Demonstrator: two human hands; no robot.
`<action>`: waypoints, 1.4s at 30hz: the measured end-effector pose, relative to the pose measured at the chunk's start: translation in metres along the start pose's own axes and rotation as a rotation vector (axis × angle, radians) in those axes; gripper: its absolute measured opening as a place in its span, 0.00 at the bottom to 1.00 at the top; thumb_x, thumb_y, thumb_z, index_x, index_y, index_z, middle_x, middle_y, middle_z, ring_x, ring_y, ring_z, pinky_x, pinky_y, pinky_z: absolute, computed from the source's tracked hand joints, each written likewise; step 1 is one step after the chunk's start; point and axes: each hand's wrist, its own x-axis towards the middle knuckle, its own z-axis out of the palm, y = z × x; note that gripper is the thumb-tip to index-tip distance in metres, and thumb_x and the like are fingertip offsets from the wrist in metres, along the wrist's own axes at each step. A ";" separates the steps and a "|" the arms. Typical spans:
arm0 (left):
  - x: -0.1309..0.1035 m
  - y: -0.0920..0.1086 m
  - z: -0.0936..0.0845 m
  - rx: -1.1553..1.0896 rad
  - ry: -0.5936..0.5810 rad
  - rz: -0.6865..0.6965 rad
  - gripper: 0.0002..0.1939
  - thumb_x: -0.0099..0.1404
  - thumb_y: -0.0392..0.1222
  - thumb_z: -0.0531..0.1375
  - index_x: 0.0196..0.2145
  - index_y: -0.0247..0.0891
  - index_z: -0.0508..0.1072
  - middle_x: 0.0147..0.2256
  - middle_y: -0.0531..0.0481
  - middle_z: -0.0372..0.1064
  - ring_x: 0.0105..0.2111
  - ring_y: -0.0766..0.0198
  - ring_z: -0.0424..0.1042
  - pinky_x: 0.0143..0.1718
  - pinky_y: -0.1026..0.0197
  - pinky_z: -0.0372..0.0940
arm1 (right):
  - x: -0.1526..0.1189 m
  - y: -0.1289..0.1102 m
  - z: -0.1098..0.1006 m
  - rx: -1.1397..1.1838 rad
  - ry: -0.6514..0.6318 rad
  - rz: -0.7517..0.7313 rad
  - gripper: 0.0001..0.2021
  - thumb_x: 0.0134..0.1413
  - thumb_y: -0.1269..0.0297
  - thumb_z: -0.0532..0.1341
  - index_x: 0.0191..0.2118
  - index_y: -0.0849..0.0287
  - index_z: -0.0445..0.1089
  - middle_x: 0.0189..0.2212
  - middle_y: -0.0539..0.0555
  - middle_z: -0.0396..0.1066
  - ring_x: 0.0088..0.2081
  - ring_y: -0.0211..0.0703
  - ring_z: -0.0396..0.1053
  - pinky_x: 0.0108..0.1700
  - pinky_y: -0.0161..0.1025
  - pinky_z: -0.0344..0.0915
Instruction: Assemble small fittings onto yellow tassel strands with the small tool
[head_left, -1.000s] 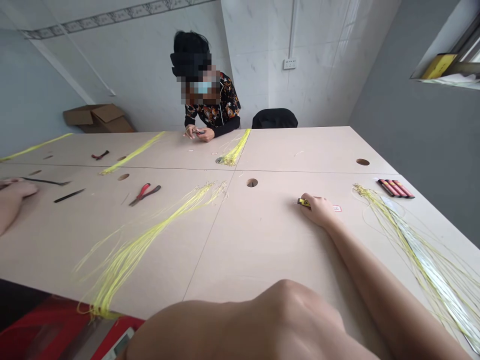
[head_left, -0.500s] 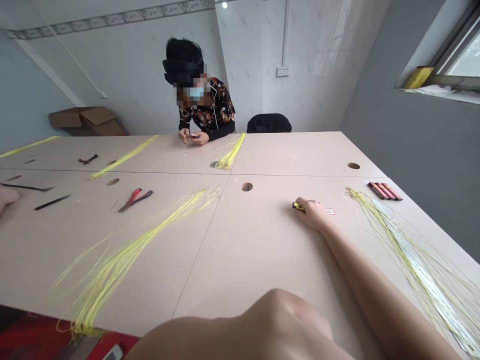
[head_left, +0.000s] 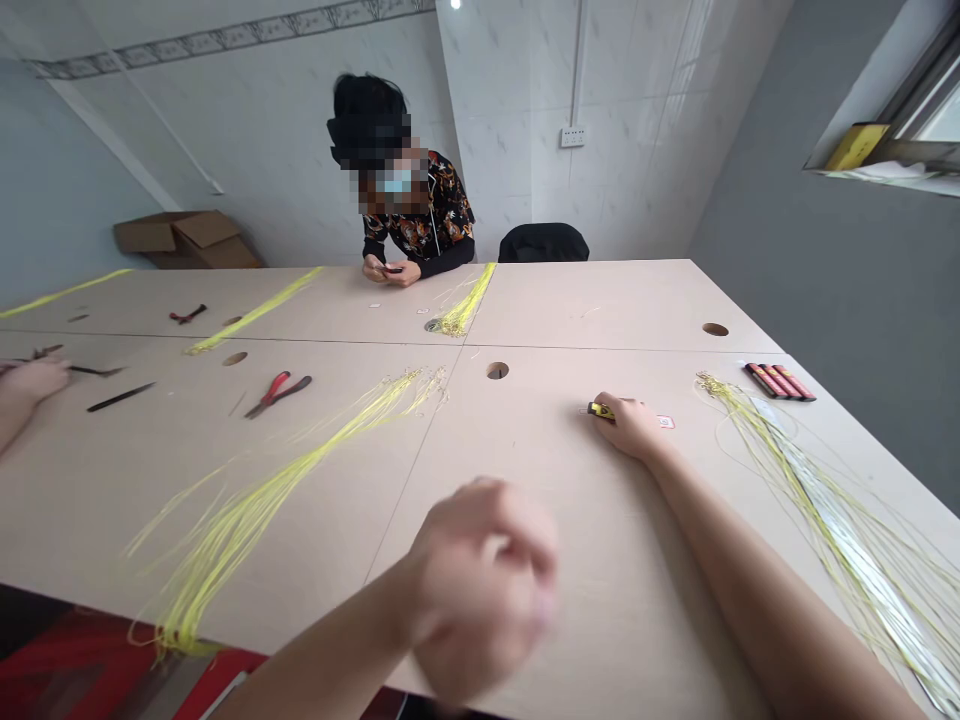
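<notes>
My left hand (head_left: 484, 585) is raised over the near part of the table, blurred by motion. Its fingers are curled into a pinch with a small gap showing; whatever they hold, if anything, cannot be made out. Farther out, my right hand (head_left: 628, 428) rests on the tabletop, closed around a small black-and-yellow tool (head_left: 600, 410) whose rear part is hidden under the fingers. Beside that wrist lies a small red-edged white label (head_left: 666, 422). Left of my hands stretches a bundle of yellow cords (head_left: 300, 465), its lower ends hanging over the near edge.
Red-handled pliers (head_left: 276, 394) and a black tweezer-like tool (head_left: 121, 397) lie leftward. Right are another yellow cord bundle (head_left: 787, 480) and several red-and-black sticks (head_left: 780, 382). A person (head_left: 420, 220) sits opposite; another person's hand (head_left: 41, 378) is at left. Round holes (head_left: 497, 371) pierce the tabletop (head_left: 570, 560).
My left hand has risen from the bottom edge and moved forward and left into fuller view. My right hand stays on the tool. The other person's hand at left shows more.
</notes>
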 end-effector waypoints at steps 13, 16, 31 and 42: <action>0.051 -0.142 0.007 0.614 -0.037 -0.546 0.15 0.59 0.39 0.54 0.45 0.38 0.68 0.36 0.48 0.69 0.37 0.60 0.69 0.33 0.62 0.62 | -0.001 0.000 -0.003 0.101 0.013 0.017 0.09 0.53 0.61 0.53 0.37 0.56 0.67 0.31 0.55 0.72 0.32 0.45 0.65 0.28 0.34 0.48; 0.050 -0.156 0.001 0.695 -0.021 -0.602 0.18 0.60 0.38 0.53 0.48 0.38 0.69 0.37 0.45 0.71 0.40 0.57 0.69 0.37 0.60 0.63 | -0.001 0.001 -0.004 0.117 0.018 0.021 0.09 0.54 0.60 0.53 0.35 0.56 0.67 0.30 0.55 0.72 0.31 0.45 0.65 0.27 0.33 0.48; 0.039 -0.169 0.015 0.802 -0.051 -0.642 0.29 0.62 0.54 0.50 0.59 0.45 0.60 0.48 0.38 0.62 0.51 0.45 0.59 0.49 0.46 0.57 | -0.003 0.003 0.000 0.140 0.026 -0.026 0.09 0.51 0.64 0.54 0.38 0.56 0.68 0.32 0.55 0.73 0.32 0.45 0.67 0.29 0.33 0.51; 0.035 -0.169 0.013 0.688 -0.081 -0.360 0.21 0.61 0.47 0.55 0.52 0.47 0.70 0.38 0.45 0.59 0.41 0.55 0.60 0.45 0.53 0.59 | -0.001 0.006 -0.001 0.169 0.034 -0.028 0.10 0.52 0.59 0.53 0.35 0.56 0.68 0.28 0.54 0.72 0.30 0.44 0.66 0.28 0.33 0.51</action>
